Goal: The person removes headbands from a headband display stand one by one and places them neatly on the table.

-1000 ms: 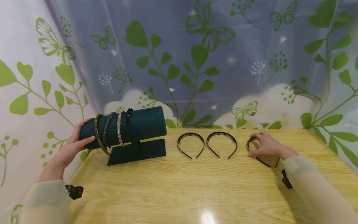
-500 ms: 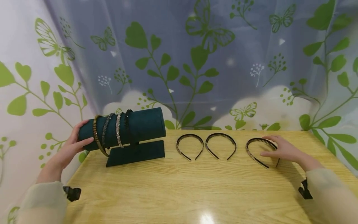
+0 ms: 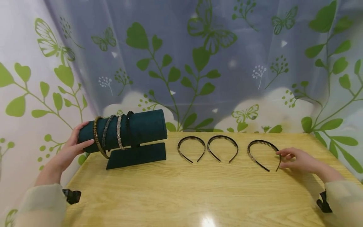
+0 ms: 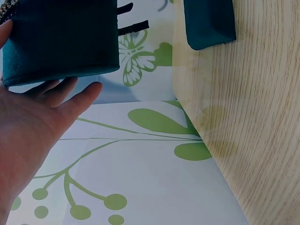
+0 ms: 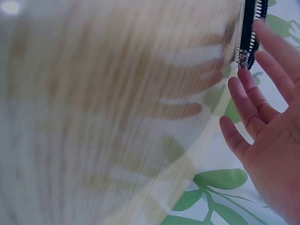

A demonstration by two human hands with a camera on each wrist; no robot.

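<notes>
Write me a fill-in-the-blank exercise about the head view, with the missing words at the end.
The left hand grips the ____ end of the dark teal, fabric-covered cylinder.
Counting the glittery silver headband, the cylinder bears ____ headbands.
On the pale yellow wooden table lie ____ black, comb-toothed headbands.
The right hand is at the ____ of those.

Missing words: left; four; three; rightmost.

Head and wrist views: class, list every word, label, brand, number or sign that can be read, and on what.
None can be read.
Dark teal fabric cylinder stand, black toothed curved headbands: no lettering visible.
Blue and white curtain: printed plants, butterflies and shapes only.
Black gadgets at the cream sleeves: too small to tell.
</notes>
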